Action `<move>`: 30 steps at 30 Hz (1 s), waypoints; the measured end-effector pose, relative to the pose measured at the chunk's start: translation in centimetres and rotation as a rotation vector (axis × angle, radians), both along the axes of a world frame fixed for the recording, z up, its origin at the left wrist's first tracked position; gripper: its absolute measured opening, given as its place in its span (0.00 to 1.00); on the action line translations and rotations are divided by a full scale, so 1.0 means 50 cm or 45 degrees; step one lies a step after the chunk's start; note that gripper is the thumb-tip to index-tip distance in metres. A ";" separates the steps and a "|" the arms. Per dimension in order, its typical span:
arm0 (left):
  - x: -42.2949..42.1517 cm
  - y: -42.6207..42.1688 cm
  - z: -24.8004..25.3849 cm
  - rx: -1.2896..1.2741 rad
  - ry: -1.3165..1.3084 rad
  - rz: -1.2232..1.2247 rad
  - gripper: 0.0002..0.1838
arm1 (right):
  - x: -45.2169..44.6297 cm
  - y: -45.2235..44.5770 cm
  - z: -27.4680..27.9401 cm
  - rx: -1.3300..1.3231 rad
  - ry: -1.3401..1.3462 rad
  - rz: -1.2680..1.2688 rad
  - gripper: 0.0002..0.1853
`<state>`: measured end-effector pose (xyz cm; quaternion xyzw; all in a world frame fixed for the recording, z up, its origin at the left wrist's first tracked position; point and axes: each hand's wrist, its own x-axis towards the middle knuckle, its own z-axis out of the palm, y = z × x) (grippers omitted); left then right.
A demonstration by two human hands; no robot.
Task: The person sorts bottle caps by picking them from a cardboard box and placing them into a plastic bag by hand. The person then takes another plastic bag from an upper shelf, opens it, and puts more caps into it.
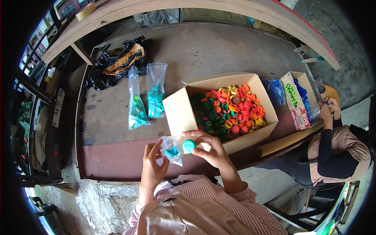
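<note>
My left hand [154, 162] is closed on the rim of a small clear plastic bag [177, 159], with a few teal caps [171, 152] inside it. Just right of the bag's mouth, my right hand [213, 150] pinches a teal-green cap [189, 146] between thumb and fingers. Beyond my right hand stands an open cardboard box [178, 113] full of red, orange, yellow and green caps [244, 107]. Two clear bags, one [138, 113] nearer and one [156, 102] behind it, lie on the table with teal caps in them.
A black and orange plastic bag [121, 62] lies at the table's [105, 113] back left. Right of the box are a blue bag [276, 92] and a smaller carton [293, 102] with blue caps. A co-worker [338, 156] sits at the right. A wooden beam [168, 8] crosses the far side.
</note>
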<state>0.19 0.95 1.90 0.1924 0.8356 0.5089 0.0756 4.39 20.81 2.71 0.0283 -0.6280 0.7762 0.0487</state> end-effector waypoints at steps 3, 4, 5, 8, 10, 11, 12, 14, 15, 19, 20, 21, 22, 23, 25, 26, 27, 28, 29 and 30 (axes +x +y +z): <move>0.000 0.002 0.000 0.024 0.001 -0.006 0.28 | -0.007 -0.005 -0.013 0.249 0.143 -0.063 0.13; 0.000 0.003 0.003 0.014 0.005 -0.012 0.28 | -0.013 -0.011 -0.025 0.568 0.306 -0.128 0.14; 0.001 0.005 0.003 0.004 0.007 -0.020 0.28 | -0.018 -0.028 -0.044 0.835 0.364 -0.167 0.15; 0.000 0.009 -0.003 0.016 -0.001 -0.034 0.28 | -0.013 -0.072 -0.049 1.516 0.331 -0.242 0.14; 0.000 0.005 -0.002 0.003 -0.008 -0.020 0.28 | -0.020 -0.055 -0.037 1.288 0.341 -0.199 0.12; -0.001 0.001 -0.002 -0.011 -0.015 -0.002 0.28 | -0.025 -0.041 -0.032 1.059 0.352 -0.155 0.11; -0.004 -0.004 -0.008 -0.046 0.001 -0.003 0.28 | -0.029 -0.014 -0.031 1.054 0.256 -0.205 0.09; -0.007 -0.004 -0.007 -0.034 0.002 -0.007 0.28 | -0.051 0.062 -0.054 1.094 0.099 -0.413 0.08; -0.007 -0.004 -0.006 -0.014 0.005 -0.013 0.28 | -0.059 0.109 -0.084 1.272 0.056 -0.531 0.07; -0.008 0.001 -0.005 -0.025 -0.010 -0.036 0.28 | -0.075 0.202 -0.127 1.545 -0.278 -0.323 0.10; -0.007 0.001 -0.007 -0.024 -0.017 -0.043 0.28 | -0.081 0.203 -0.132 1.548 -0.276 -0.318 0.10; -0.005 0.000 -0.009 -0.026 -0.026 -0.051 0.29 | -0.086 0.202 -0.144 1.623 -0.179 -0.195 0.11; -0.004 -0.001 -0.009 -0.027 -0.029 -0.049 0.29 | -0.091 0.200 -0.156 1.693 -0.081 -0.074 0.12; -0.004 -0.001 -0.007 -0.032 -0.027 -0.046 0.29 | -0.096 0.196 -0.163 1.692 -0.081 -0.072 0.12; -0.005 -0.004 -0.005 -0.035 -0.023 -0.041 0.28 | -0.107 0.193 -0.177 2.035 -0.122 0.139 0.13; -0.005 -0.007 -0.005 -0.053 -0.012 -0.028 0.28 | -0.108 0.192 -0.181 1.977 -0.165 0.102 0.12; -0.005 -0.010 -0.005 -0.072 -0.002 -0.014 0.28 | -0.104 0.196 -0.183 1.978 -0.161 0.106 0.12; -0.005 -0.011 -0.005 -0.073 -0.003 -0.009 0.28 | -0.098 0.202 -0.185 1.837 -0.130 0.041 0.11; -0.005 -0.012 -0.005 -0.068 -0.015 -0.008 0.28 | -0.094 0.206 -0.183 1.693 -0.100 -0.023 0.11; -0.005 -0.013 -0.006 -0.062 -0.028 -0.009 0.28 | -0.090 0.215 -0.182 1.645 -0.132 -0.027 0.11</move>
